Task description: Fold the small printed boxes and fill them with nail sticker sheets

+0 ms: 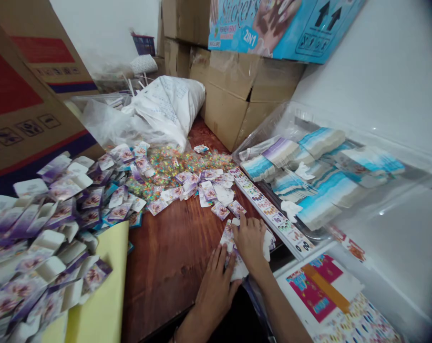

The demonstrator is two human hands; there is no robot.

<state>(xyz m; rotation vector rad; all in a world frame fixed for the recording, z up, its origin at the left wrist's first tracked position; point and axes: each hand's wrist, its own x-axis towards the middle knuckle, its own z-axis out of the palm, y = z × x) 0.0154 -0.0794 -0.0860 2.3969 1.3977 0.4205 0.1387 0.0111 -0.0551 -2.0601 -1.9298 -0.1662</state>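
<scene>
Several small flat purple-and-white printed cartons [240, 268] lie under and between my hands at the near edge of the table. My left hand [216, 281] rests along their left side, its fingers stretched out and slightly apart. Bent over the top of the same cartons is my right hand [251, 243], its thumb and fingertips pressed on one carton; part of that carton is hidden beneath the hand. Just beyond my fingers are loose filled cartons [220, 211] and a small heap of others [208, 189].
Open cartons [47, 243] are piled at left, partly on a yellow sheet [105, 281]. Small colourful candy packets [169, 164] spill near a white sack [169, 105]. A clear plastic tray [291, 112] of stacked blue-white cards [319, 200] stands right, beside a sticker strip [269, 209]. Cardboard boxes [233, 90] rise behind.
</scene>
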